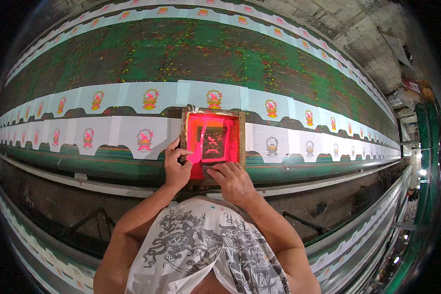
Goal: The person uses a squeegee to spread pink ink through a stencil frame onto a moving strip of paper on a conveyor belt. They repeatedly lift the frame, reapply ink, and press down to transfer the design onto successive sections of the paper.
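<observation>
A wooden screen-printing frame (241, 127) with bright pink ink lies over the row of pale cut fabric pieces (269, 139) on the long green table. My left hand (178, 166) grips the frame's left side, its fingers curled at the wooden edge. My right hand (232, 181) is closed on a dark squeegee (215, 164) inside the frame, near its lower edge. Pieces left of the frame carry pink prints (143, 140); those right of it show grey outline prints (272, 145). The pieces in the row behind bear pink and yellow prints (214, 99).
The green table (196, 51), speckled with paint, stretches far left and right, with more rows of pieces at its far edge. A rail (108, 184) runs along the near edge. Another table with pale pieces (357, 235) lies behind me. A concrete wall (353, 34) stands at upper right.
</observation>
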`<control>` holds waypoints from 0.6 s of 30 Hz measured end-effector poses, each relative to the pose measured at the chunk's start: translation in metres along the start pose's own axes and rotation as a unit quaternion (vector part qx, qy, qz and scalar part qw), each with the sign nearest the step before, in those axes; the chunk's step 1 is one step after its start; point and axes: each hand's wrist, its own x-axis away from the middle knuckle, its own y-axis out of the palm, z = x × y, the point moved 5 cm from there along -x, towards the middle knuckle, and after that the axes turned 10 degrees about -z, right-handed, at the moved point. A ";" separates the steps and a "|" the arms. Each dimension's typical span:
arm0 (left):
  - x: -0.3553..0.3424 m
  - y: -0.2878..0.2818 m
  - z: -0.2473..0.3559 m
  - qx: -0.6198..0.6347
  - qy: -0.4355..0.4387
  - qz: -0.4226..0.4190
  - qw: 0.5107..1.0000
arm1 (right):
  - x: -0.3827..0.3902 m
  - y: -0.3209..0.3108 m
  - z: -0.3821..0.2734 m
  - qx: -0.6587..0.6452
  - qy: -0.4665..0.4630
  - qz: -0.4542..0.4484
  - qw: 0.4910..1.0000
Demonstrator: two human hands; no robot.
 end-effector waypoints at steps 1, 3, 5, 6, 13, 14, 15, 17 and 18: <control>0.000 0.000 -0.001 0.013 -0.001 -0.001 1.000 | -0.001 -0.003 0.005 -0.007 0.000 -0.030 1.000; -0.001 -0.001 -0.001 0.030 0.004 0.005 1.000 | -0.011 -0.010 0.019 -0.020 -0.004 -0.057 0.998; -0.003 -0.001 -0.002 0.071 0.002 0.007 0.997 | -0.031 -0.018 0.038 -0.031 -0.016 -0.044 0.998; -0.003 -0.002 -0.002 0.090 0.001 0.010 0.996 | -0.044 -0.018 0.051 -0.029 0.001 -0.047 0.998; -0.003 -0.007 0.006 0.072 0.000 -0.003 0.997 | -0.096 -0.020 0.094 0.046 0.053 0.044 0.997; -0.003 -0.007 0.006 0.067 -0.003 -0.001 0.998 | -0.093 -0.017 0.091 0.043 0.053 0.043 0.997; -0.002 -0.007 0.007 0.060 -0.002 0.003 0.998 | -0.089 -0.014 0.088 0.040 0.060 0.034 0.997; -0.002 -0.007 0.007 0.070 -0.004 -0.003 0.998 | -0.076 -0.008 0.070 0.042 0.046 0.058 0.996; -0.003 -0.008 0.008 0.073 -0.001 -0.001 0.997 | -0.070 -0.006 0.061 0.045 0.038 0.073 0.996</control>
